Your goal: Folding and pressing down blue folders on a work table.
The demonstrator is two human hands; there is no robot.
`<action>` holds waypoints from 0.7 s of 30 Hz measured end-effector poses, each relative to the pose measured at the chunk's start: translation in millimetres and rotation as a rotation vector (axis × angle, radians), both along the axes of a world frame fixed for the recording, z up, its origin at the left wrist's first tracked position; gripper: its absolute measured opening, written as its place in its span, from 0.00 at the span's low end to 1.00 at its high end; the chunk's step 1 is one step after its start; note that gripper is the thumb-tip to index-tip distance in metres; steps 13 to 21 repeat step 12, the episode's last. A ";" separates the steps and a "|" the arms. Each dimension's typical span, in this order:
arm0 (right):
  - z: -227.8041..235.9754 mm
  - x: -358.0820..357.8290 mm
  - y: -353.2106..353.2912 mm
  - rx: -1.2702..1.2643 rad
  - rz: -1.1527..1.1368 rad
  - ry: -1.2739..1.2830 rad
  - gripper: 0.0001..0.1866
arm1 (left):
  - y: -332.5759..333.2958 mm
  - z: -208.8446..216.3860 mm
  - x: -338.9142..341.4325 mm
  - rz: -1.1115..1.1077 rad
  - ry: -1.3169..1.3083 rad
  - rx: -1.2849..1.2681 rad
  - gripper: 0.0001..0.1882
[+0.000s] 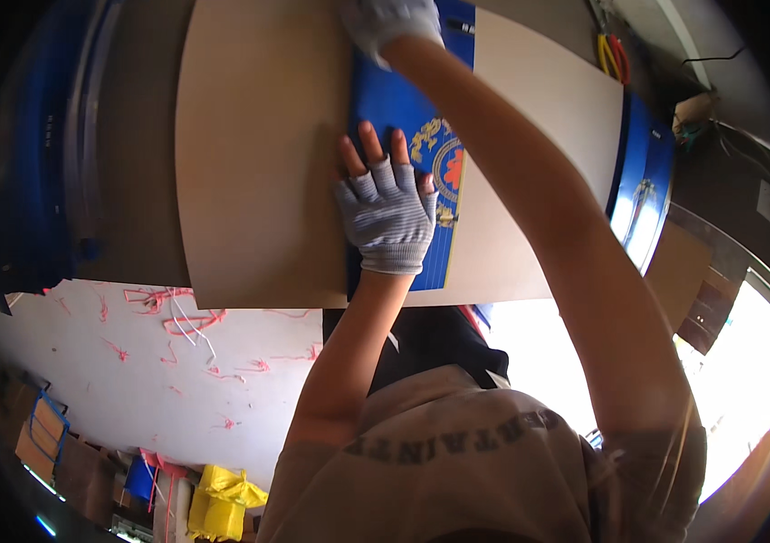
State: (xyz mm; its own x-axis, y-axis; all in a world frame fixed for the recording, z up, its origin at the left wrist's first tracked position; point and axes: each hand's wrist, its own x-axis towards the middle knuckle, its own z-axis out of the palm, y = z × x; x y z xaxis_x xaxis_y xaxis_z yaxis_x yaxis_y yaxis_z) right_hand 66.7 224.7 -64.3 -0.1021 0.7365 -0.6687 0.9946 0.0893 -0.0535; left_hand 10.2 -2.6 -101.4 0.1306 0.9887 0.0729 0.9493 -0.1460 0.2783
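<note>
A large flat cardboard piece (258, 163) lies in front of me, with plain greyish-brown board on both sides of a blue printed panel (389, 100). Gold ornaments and a red mark in a ring decorate the panel. My left hand (389, 217), in a grey glove with bare fingertips, rests flat on the panel's left edge, fingers spread. Farther off, my right hand (392, 27) reaches across to the panel's far end, in a similar pale glove. Its fingers are blurred and partly cut off by the picture's top edge, so their hold is hidden.
Blue printed sheets (27, 172) stand at the far left, and another blue printed piece (643, 181) shows on the right. Yellow-and-red handles (614, 59) sit at the upper right. Pink string scraps (195, 321) litter the pale floor. A yellow bag (222, 502) lies at lower left.
</note>
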 end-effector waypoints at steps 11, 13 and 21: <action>-41.2 -22.1 1.2 0.831 0.140 0.184 0.37 | -71.8 -7.2 7.7 -0.287 -0.098 -0.157 0.33; -40.2 -23.0 -20.0 0.773 0.191 0.212 0.40 | -73.0 2.1 4.8 -0.379 0.042 -0.185 0.36; -40.2 -23.0 -20.0 0.773 0.191 0.212 0.40 | -73.0 2.1 4.8 -0.379 0.042 -0.185 0.36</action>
